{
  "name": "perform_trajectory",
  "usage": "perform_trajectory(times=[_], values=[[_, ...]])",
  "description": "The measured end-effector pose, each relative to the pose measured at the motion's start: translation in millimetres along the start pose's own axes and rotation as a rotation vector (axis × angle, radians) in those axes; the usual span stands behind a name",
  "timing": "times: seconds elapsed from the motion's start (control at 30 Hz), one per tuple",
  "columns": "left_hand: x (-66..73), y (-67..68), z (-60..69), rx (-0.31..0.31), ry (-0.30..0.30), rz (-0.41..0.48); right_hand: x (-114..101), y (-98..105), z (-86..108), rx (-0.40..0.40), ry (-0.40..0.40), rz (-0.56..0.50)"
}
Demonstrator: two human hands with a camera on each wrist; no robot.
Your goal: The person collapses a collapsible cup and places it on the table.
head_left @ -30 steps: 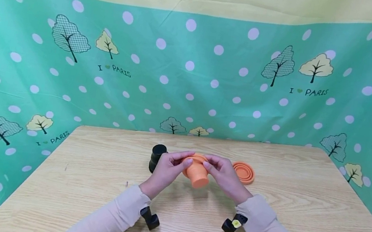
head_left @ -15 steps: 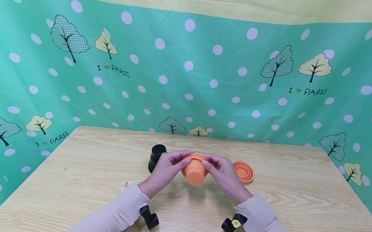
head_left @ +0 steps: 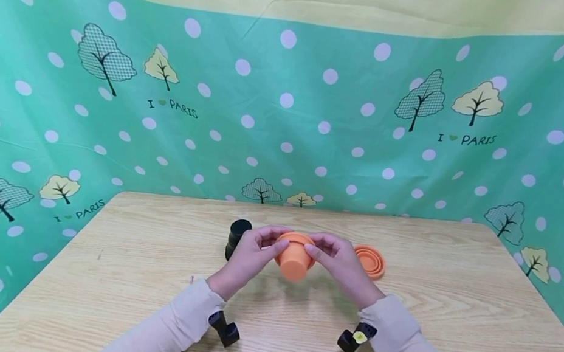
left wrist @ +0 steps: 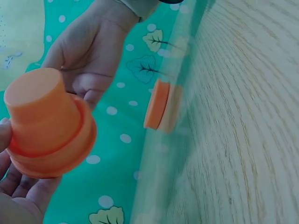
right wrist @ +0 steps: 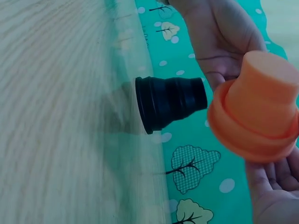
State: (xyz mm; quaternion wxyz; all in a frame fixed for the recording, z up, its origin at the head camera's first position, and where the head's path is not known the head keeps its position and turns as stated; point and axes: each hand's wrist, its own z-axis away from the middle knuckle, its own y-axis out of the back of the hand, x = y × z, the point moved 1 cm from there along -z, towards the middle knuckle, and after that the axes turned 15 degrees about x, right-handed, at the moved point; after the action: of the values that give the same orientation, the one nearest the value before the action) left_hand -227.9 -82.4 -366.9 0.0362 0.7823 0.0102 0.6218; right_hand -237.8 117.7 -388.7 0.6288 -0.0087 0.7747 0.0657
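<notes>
With left hand (head_left: 250,254) and right hand (head_left: 345,265) both pinching the orange cup (head_left: 293,265), I judge uneven pressure could fold it askew.

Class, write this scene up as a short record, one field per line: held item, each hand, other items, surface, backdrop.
Held item: orange cup, raised, narrow end toward head camera
Left hand: pinches the cup's left side
Right hand: pinches its right side
Other items: black cup, narrow end up; flat ringed orange piece
Surface: wood-grain table
Backdrop: green dotted cloth with trees
</notes>
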Motion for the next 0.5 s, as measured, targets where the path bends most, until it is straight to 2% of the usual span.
perform_trajectory(times=[0.07, 0.2, 0.3, 0.5], values=[[1.5, 0.2, 0.5, 0.020, -0.007, 0.027, 1, 1, -0.6, -0.023, -0.036, -0.015], [-12.4, 1.0, -5.9, 0.032, 0.015, 0.073, 1, 2, -1.4, -0.085, -0.078, -0.032], [-20.8, 0.9, -9.1, 0.007, 0.035, 0.059, 0, 2, -1.4, -0.105, -0.067, -0.020], [-21.7, -0.6, -8.2, -0.042, 0.001, 0.002, -2, 0, 0.5, -0.095, -0.035, -0.001]])
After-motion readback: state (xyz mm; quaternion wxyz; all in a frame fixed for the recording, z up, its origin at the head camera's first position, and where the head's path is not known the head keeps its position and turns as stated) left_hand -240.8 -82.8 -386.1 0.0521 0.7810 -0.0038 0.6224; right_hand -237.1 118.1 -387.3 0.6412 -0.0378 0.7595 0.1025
